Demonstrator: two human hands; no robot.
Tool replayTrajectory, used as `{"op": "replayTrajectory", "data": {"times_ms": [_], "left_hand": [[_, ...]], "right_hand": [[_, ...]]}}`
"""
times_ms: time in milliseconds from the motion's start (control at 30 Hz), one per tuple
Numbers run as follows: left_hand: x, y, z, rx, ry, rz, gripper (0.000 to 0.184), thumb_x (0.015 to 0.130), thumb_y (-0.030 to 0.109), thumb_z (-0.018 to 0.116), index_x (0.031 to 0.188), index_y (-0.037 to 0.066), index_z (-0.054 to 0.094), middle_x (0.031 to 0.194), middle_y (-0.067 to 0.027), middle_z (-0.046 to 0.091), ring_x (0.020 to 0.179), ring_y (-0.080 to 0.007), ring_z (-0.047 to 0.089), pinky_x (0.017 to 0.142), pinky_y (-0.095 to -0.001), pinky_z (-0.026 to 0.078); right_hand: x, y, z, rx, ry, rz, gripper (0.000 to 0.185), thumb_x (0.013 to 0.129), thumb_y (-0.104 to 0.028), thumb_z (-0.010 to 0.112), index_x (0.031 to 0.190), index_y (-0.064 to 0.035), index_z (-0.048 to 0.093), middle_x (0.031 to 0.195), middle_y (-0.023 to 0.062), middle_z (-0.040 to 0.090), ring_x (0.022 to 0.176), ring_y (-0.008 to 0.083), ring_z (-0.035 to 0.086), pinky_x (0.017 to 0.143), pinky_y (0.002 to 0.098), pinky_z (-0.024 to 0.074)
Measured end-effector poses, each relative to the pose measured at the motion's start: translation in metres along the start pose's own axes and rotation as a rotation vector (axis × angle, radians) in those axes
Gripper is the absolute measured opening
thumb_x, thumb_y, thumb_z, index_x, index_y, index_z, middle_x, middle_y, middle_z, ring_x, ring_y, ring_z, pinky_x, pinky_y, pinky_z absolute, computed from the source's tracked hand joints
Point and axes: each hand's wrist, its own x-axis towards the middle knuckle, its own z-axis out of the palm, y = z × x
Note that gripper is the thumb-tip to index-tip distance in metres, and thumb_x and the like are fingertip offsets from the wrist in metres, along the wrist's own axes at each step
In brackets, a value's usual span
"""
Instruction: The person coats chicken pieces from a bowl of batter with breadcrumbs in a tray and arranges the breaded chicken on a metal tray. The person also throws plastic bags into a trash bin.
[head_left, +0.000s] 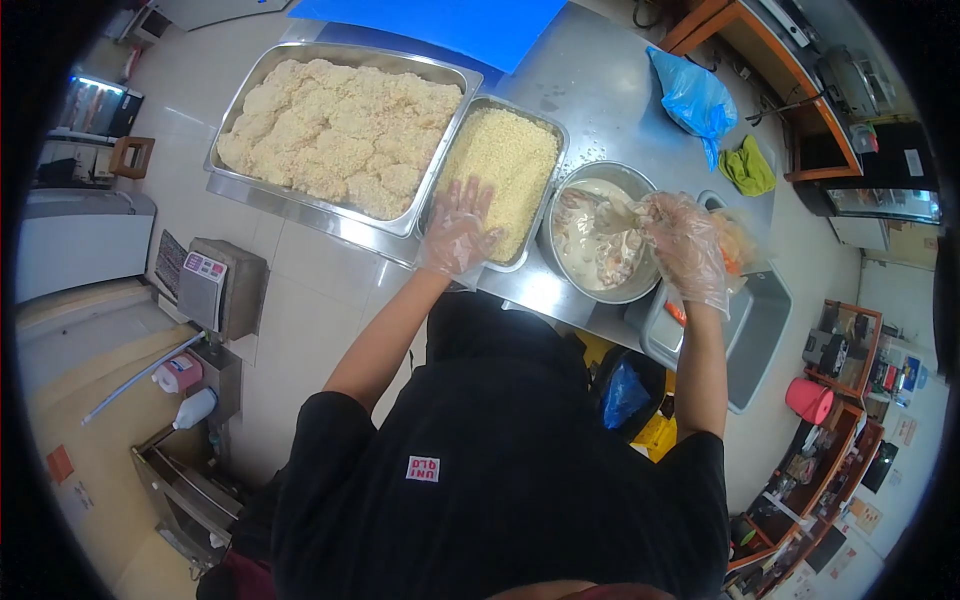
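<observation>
My left hand [460,232], in a clear plastic glove, lies with fingers spread on pale breadcrumbs [512,150] that fill a narrow metal tray [563,135]. My gloved right hand [688,252] is over the right rim of a round metal pot [553,262]. Its closed fingers grip a batter-coated piece of meat [622,214] above the pot. Milky batter [585,262] and more coated pieces are inside. Left of the crumbs stands a large metal tray [213,150] heaped with breaded pieces [335,130].
Right of the pot, a grey plastic tub [765,340] sits beside the table's edge. A blue plastic bag [695,92] and a green cloth [747,167] lie at the back right. A blue board [450,25] is behind the trays. A scale [202,285] stands at left.
</observation>
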Motion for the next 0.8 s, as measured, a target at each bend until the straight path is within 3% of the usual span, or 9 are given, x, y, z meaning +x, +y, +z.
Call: {"op": "replayTrajectory", "data": {"times_ms": [233,333,600,800], "left_hand": [[0.001,0.0,-0.009,-0.045,-0.069,-0.012,0.08,0.101,0.06,0.041,0.164,0.014,0.025,0.171,-0.0152,0.021,0.155,-0.0411,0.022,0.125,-0.0573,0.011],[0.003,0.001,-0.014,-0.067,-0.098,-0.02,0.08,0.1,0.058,0.043,0.164,0.013,0.025,0.17,-0.0156,0.022,0.155,-0.0418,0.023,0.125,-0.0576,0.013],[0.005,-0.002,-0.025,-0.127,-0.136,0.002,0.088,0.099,0.059,0.049,0.164,0.008,0.02,0.17,-0.0191,0.018,0.155,-0.0456,0.019,0.123,-0.0591,0.022],[-0.01,0.017,-0.039,-0.237,-0.089,-0.227,0.103,0.09,0.062,0.057,0.162,-0.002,0.02,0.17,-0.022,0.018,0.157,-0.0405,0.017,0.127,-0.0523,0.014]], "right_hand": [[-0.007,-0.027,-0.041,-0.085,0.096,-0.021,0.027,0.085,-0.018,0.074,0.11,-0.0072,0.073,0.102,0.0166,0.067,0.101,0.0368,0.066,0.09,0.0447,0.0514],[-0.006,-0.021,-0.055,0.014,0.16,-0.068,0.028,0.085,-0.019,0.075,0.11,-0.0078,0.072,0.102,0.0169,0.067,0.101,0.0365,0.066,0.09,0.0458,0.051],[0.011,-0.018,-0.018,-0.038,0.044,-0.106,0.025,0.084,-0.018,0.071,0.107,-0.0061,0.07,0.098,0.0193,0.064,0.098,0.0388,0.064,0.086,0.0486,0.0501],[0.035,-0.034,-0.03,-0.02,0.058,-0.277,0.023,0.083,-0.016,0.07,0.103,-0.0052,0.07,0.095,0.0186,0.064,0.095,0.0381,0.064,0.085,0.0477,0.0501]]}}
